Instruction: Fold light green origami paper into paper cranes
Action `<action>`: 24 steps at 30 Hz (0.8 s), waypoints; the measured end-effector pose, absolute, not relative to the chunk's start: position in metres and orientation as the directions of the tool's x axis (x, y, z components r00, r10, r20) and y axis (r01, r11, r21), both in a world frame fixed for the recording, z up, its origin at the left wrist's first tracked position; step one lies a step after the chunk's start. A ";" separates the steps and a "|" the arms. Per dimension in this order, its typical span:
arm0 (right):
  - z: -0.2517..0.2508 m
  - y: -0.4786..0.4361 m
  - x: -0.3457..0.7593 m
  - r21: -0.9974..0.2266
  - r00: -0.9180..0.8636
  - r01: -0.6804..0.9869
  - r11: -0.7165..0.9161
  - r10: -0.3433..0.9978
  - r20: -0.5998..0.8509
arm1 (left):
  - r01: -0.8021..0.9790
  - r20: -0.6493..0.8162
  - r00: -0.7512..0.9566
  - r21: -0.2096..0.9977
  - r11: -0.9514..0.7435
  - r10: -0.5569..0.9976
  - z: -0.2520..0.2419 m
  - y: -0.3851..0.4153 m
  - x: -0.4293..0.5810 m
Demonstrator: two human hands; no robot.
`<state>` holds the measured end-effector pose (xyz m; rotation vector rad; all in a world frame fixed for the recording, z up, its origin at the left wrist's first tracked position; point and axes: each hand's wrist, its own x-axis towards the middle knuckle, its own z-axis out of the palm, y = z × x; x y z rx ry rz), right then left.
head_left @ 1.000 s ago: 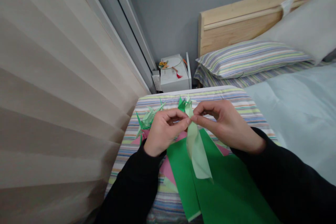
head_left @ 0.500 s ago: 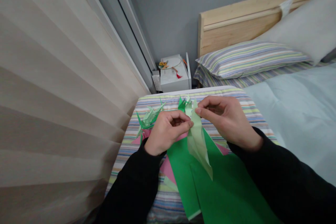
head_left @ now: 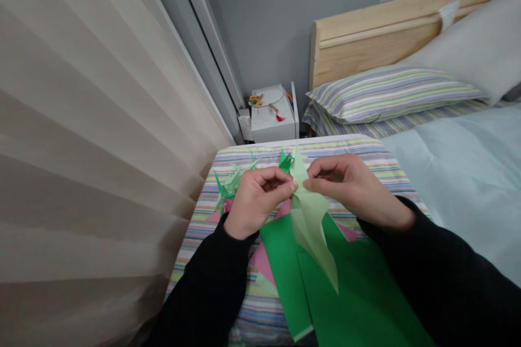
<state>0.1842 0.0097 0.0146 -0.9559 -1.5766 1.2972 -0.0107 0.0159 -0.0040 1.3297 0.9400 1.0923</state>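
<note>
A beige blind (head_left: pixel 93 119) hung along the left, beside a grey wall (head_left: pixel 260 21). A white box (head_left: pixel 272 126) stood in the corner near a pine headboard (head_left: pixel 366 43), with a striped pillow (head_left: pixel 391 95) and a plain pillow (head_left: pixel 468 43) above a pale blue sheet (head_left: pixel 459 173).

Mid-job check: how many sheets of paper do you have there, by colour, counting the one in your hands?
Light green paper, pinched by left hand and right hand: 1
Dark green sheets: 2
Pink sheet: 1, though more may be hidden underneath
Total: 4
</note>
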 end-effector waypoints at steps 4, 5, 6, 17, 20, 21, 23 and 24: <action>0.015 0.010 0.185 -0.967 -0.320 0.091 0.240 0.926 0.200 | -0.038 0.047 0.266 0.999 -0.038 0.963 -0.004 0.015 -0.011; 0.014 0.010 0.185 -0.959 -0.315 0.111 0.260 0.925 0.214 | -0.027 0.043 0.276 0.999 -0.037 0.960 -0.004 0.015 -0.011; 0.014 0.011 0.185 -0.953 -0.312 0.128 0.275 0.923 0.225 | -0.016 0.041 0.290 0.999 -0.038 0.956 -0.004 0.015 -0.011; 0.019 0.005 0.185 -0.896 -0.344 0.242 0.372 0.896 0.279 | -0.068 0.135 0.264 0.990 -0.121 0.955 -0.003 0.015 -0.010; 0.018 0.003 0.183 -0.898 -0.322 0.220 0.380 0.898 0.301 | -0.066 0.146 0.264 0.989 -0.133 0.953 -0.003 0.015 -0.010; 0.017 0.003 0.182 -0.901 -0.312 0.207 0.381 0.899 0.308 | -0.066 0.151 0.269 0.988 -0.138 0.951 -0.004 0.015 -0.011; 0.015 0.004 0.182 -0.910 -0.288 0.177 0.376 0.904 0.317 | -0.062 0.156 0.284 0.988 -0.144 0.946 -0.004 0.015 -0.012; 0.013 0.004 0.182 -0.914 -0.274 0.163 0.371 0.907 0.319 | -0.058 0.155 0.291 0.988 -0.144 0.944 -0.005 0.015 -0.012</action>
